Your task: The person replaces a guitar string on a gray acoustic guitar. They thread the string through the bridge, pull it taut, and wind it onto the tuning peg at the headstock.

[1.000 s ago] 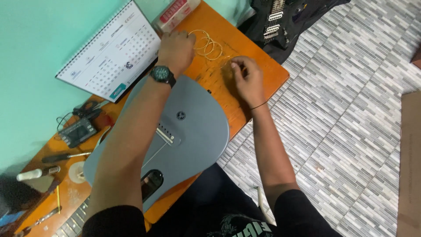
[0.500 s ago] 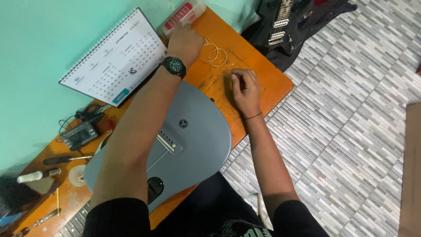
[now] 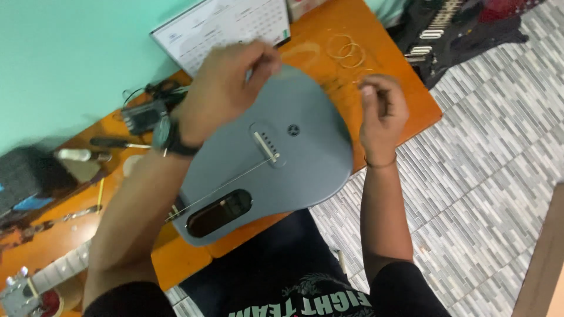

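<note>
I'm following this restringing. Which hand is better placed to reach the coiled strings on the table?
Right hand: it hovers just below the coiled strings, while the left hand is raised over the grey guitar body.

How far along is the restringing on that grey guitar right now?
Early. One string already runs from the bridge across the grey guitar toward the neck. Both hands are raised over the body, left hand and right hand with fingers pinched, apparently on a thin wire too fine to confirm. Coiled strings lie on the orange table, and no other strings show on the body.
</note>
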